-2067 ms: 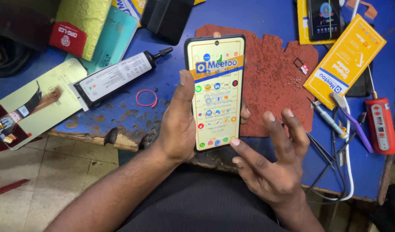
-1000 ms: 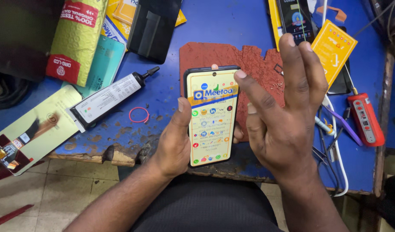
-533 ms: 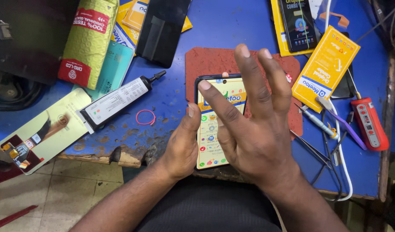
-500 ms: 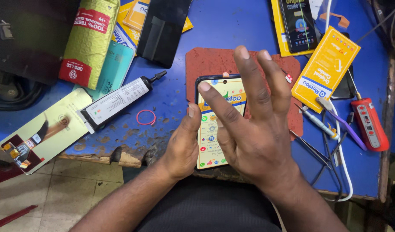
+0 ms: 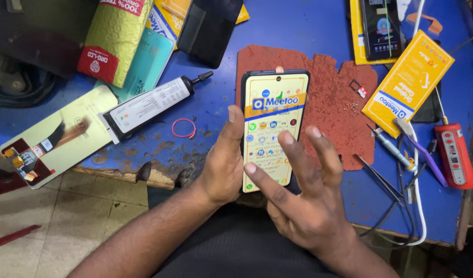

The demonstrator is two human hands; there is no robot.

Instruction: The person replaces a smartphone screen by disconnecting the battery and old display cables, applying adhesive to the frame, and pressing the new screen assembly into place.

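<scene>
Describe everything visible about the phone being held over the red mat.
The phone is a slim slab with a dark frame and rounded corners, screen up and lit, showing a pale yellow page with rows of small round icons. It is upright in view, held above the red mat. The left hand grips its left edge, one fingertip showing above the top. The right hand spreads over its lower right, fingertips on the screen.

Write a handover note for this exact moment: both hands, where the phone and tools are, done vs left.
Left hand: grips the phone upright over the red mat, screen lit with app icons.
Right hand: open, fingers spread over the lower screen; contact unclear.
Nearby: glue tube and red rubber band to the left; tweezers and red screwdriver to the right on the blue bench.
Done: phone powered on.
Left: nothing further shows.
</scene>
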